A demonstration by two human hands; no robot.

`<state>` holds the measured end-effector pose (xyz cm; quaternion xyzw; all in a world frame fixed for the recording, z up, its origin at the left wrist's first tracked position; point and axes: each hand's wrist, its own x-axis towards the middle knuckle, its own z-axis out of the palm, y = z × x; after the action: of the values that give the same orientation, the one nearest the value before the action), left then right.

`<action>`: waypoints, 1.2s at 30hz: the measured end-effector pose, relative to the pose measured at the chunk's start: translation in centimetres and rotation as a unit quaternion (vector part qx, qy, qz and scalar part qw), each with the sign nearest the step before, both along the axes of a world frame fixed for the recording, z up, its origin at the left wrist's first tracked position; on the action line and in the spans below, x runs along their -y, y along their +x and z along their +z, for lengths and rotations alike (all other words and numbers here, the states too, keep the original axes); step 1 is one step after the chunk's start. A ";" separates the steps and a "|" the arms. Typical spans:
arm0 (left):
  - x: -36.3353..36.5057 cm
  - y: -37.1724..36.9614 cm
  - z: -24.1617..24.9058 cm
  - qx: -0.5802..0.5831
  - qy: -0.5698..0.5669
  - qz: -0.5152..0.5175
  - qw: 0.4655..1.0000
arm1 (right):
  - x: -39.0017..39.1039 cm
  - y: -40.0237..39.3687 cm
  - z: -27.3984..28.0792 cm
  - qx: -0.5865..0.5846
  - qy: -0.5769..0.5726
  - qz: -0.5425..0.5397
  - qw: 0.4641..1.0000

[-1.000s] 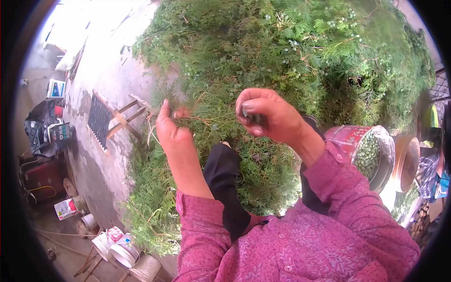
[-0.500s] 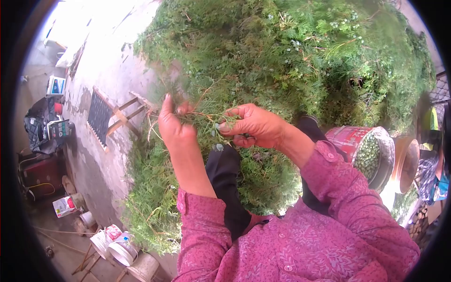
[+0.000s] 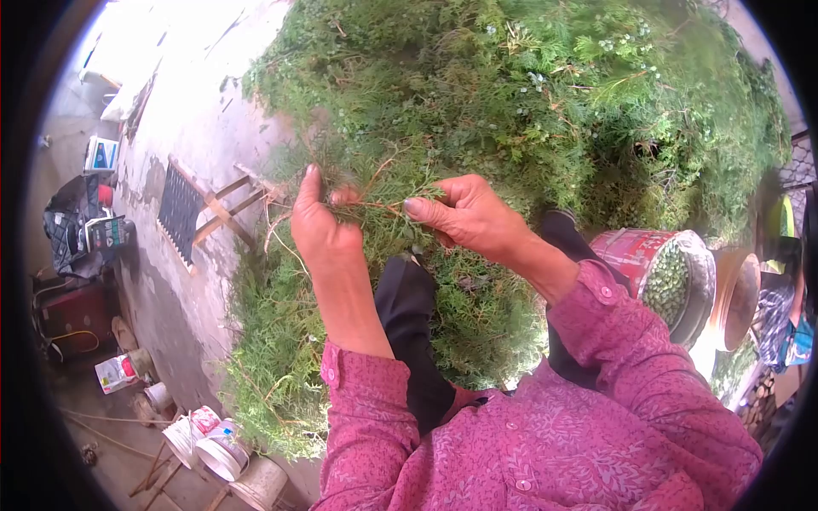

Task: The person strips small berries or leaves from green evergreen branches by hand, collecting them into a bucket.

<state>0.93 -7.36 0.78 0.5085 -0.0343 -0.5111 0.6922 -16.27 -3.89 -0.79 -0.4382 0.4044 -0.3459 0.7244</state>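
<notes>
A leafy evergreen branch (image 3: 381,204) with a thin brown stem stretches between my hands. My left hand (image 3: 328,230) is closed around its left part, thumb pointing up. At the other end, my right hand (image 3: 477,217) pinches the branch between thumb and fingers; whether a small cone sits in that pinch is hidden. Below and around both hands lies a large heap of cut evergreen branches (image 3: 477,102), with pale bluish-green cones on some of them. To the right of my right hand, a red bucket (image 3: 626,254) tilts on its side, with many small green cones (image 3: 667,283) inside.
A tan container (image 3: 734,298) stands beside the red bucket. Left of the heap, a wooden frame with a dark slatted panel (image 3: 181,217) is on the concrete floor (image 3: 170,315). White buckets (image 3: 223,456) are at lower left. My dark-trousered legs (image 3: 407,307) are among the branches.
My right hand has shifted slightly up and right along the branch. The bluish-green cones that showed by its fingertips are no longer visible there. My left hand has moved a little right.
</notes>
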 end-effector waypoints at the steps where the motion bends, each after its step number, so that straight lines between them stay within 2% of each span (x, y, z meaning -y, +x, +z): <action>1: 0.0 0.1 -0.1 0.000 0.000 -0.001 1.000 | 0.0 -0.2 0.3 0.000 0.000 -0.001 1.000; 3: 0.0 0.6 -0.4 0.012 0.010 -0.022 1.000 | -0.1 -0.6 1.2 0.032 0.023 0.071 0.997; 4: 0.0 1.1 -0.3 0.012 0.011 -0.023 1.000 | -0.2 -0.9 1.2 0.033 0.023 0.071 0.997; 6: 0.3 1.8 0.2 0.095 0.063 0.050 0.992 | -0.1 -1.9 1.1 0.159 0.103 0.145 0.971; 7: 0.3 1.9 0.3 0.095 0.063 0.050 0.992 | -0.1 -2.0 1.3 0.159 0.103 0.145 0.971; 9: 0.1 1.8 0.3 0.115 0.069 0.062 0.989 | -0.2 -2.2 1.9 0.261 0.169 0.071 0.948; 10: 0.1 1.8 0.2 0.114 0.069 0.061 0.989 | -0.2 -2.5 1.9 0.265 0.169 0.094 0.945; 11: 0.2 2.0 -0.2 0.100 0.067 0.062 0.991 | -0.2 -2.5 1.8 0.264 0.169 0.094 0.945; 13: 0.3 2.2 -0.6 0.087 0.064 0.063 0.992 | -0.3 -2.0 1.3 0.181 0.127 0.145 0.964; 15: 0.3 1.8 -0.7 0.130 0.028 0.047 0.990 | -0.8 -1.0 0.6 0.145 0.131 0.123 0.973; 17: 0.4 1.0 -0.1 0.097 0.018 0.060 0.993 | -1.1 -0.2 -0.2 0.015 0.031 0.067 0.997; 18: 0.4 0.6 0.1 0.064 0.007 0.075 0.995 | -1.0 0.0 0.0 0.007 0.024 0.044 0.999; 19: 0.4 0.4 0.0 0.064 0.008 0.075 0.995 | -1.0 0.1 0.1 0.007 0.025 0.044 0.999; 21: 0.3 0.1 -0.2 0.081 0.003 0.062 0.995 | -0.9 0.3 0.1 -0.007 -0.031 -0.025 0.999; 25: 0.2 -0.3 -0.3 0.052 -0.006 0.041 0.998 | -1.1 0.9 -0.4 -0.062 -0.032 -0.027 0.997; 27: 0.1 -0.4 -0.2 0.038 -0.019 0.021 0.999 | -1.2 1.1 -0.5 -0.152 -0.179 -0.053 0.971; 28: 0.1 -0.4 -0.2 0.038 -0.019 0.021 0.999 | -1.3 1.3 -0.6 -0.152 -0.179 -0.053 0.971; 30: 0.1 -0.4 -0.2 0.044 -0.020 0.035 0.998 | -1.3 1.6 -0.7 -0.056 -0.047 -0.043 0.996; 31: 0.1 -0.4 -0.2 0.044 -0.020 0.035 0.998 | -1.2 1.5 -0.4 -0.056 -0.047 -0.042 0.996; 33: 0.0 -0.4 0.1 0.042 -0.026 0.029 0.998 | -0.9 1.1 0.4 0.028 0.020 -0.041 0.999; 36: 0.0 -0.2 -0.1 0.025 -0.029 0.025 0.999 | -0.7 0.8 0.7 0.003 0.018 -0.049 0.999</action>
<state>0.77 -7.37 0.64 0.5010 -0.0537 -0.4796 0.7184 -15.50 -3.21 -0.06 -0.4034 0.4299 -0.3747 0.7156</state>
